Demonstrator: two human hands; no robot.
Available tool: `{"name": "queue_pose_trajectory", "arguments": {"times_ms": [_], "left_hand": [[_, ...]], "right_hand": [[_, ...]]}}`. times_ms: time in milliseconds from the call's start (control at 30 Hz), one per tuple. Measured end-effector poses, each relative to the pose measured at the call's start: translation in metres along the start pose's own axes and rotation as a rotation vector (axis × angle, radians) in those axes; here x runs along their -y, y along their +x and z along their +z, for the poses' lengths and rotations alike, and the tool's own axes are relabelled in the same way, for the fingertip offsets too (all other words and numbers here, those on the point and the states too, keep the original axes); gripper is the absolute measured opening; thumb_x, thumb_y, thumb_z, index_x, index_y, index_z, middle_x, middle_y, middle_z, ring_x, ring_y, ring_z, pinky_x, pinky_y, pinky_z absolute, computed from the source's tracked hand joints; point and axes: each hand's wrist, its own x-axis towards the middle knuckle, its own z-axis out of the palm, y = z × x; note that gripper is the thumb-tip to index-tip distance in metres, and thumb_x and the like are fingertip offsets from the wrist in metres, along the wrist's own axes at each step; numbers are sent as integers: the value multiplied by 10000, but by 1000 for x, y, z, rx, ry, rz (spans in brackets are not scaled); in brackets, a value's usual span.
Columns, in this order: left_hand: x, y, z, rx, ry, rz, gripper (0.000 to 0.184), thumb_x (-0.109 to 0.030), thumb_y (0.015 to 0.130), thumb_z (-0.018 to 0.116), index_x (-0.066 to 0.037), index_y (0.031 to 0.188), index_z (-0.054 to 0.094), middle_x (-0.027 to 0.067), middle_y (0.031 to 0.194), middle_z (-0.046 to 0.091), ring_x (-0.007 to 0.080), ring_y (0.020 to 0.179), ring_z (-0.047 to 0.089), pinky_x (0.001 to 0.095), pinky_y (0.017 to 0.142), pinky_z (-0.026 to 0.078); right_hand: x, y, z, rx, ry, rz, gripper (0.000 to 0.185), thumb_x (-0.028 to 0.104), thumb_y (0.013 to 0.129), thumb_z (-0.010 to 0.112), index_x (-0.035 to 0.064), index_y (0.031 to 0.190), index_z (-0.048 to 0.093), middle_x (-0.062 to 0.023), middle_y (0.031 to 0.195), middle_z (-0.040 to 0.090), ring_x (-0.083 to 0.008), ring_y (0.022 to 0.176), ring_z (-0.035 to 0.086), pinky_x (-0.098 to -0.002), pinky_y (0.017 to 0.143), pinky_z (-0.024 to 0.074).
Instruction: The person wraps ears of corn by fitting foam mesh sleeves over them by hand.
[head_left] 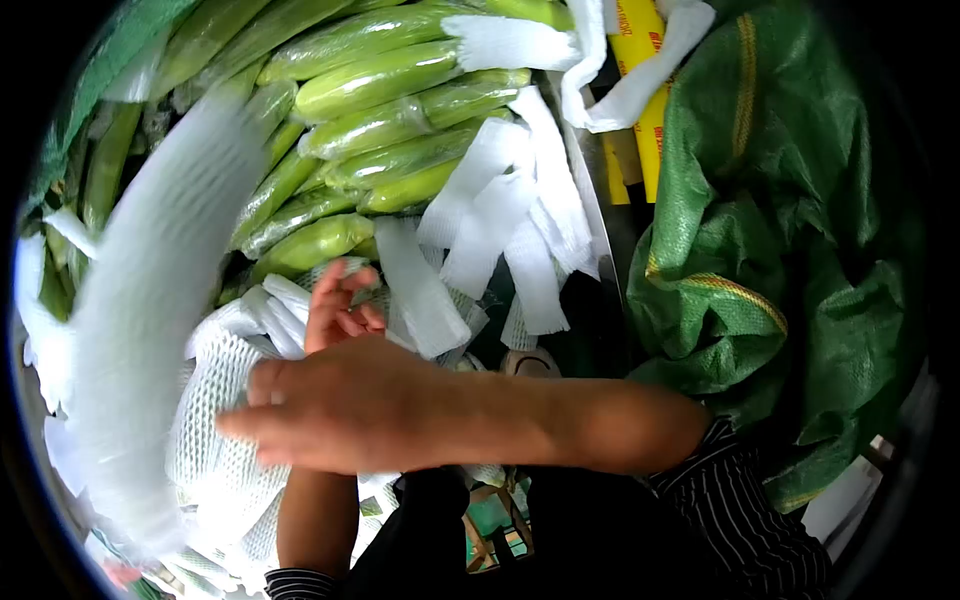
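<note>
My right hand (320, 412) reaches across from the right, blurred, with its fingers stretched out to the left and nothing seen in them. Behind it, my left hand (342, 305) has loosely bent fingers held apart, with no object visible in it. Left of both hands is a large, blurred white foam net sleeve (150, 300), close to the camera; a gap shows between it and my right fingertips. Whether a vegetable fills it, I cannot tell. More white foam netting (225, 400) lies beneath the hands. Just beyond are long green vegetables (310, 245) wrapped in clear film.
Several film-wrapped green vegetables (385, 80) are piled at the back. Loose white foam sleeves (490, 235) lie right of them. A green woven sack (780, 230) bulges along the right side, beside a yellow item with red print (640, 90). A shoe (530, 363) shows below.
</note>
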Motion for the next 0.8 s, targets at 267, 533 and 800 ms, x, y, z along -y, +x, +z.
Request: {"name": "queue_pose_trajectory", "arguments": {"times_ms": [267,533,800], "left_hand": [[-8,82,13,91,2196,713,462,-137,757,739,-118,1215,679,69,1308,602,284,1254,525,473,1056,420],[-53,94,13,225,2052,733,274,-373,854,760,-108,814,705,81,829,678,316,740,671,433,642,544],[-35,33,116,286,661,810,388,-118,884,785,34,1212,645,58,870,669,133,750,648,272,707,510]], "right_hand": [[-135,-17,-109,-672,-720,276,676,185,746,858,62,1338,555,-196,1439,411,-414,1293,426,-487,1055,399],[-122,-47,-130,-688,-524,21,225,-18,809,771,25,996,653,-138,1076,654,-302,1014,636,-394,916,498],[-79,-54,-144,-877,1627,133,217,122,989,478,50,1189,520,-100,1036,609,-201,937,583,-361,929,466]]}}
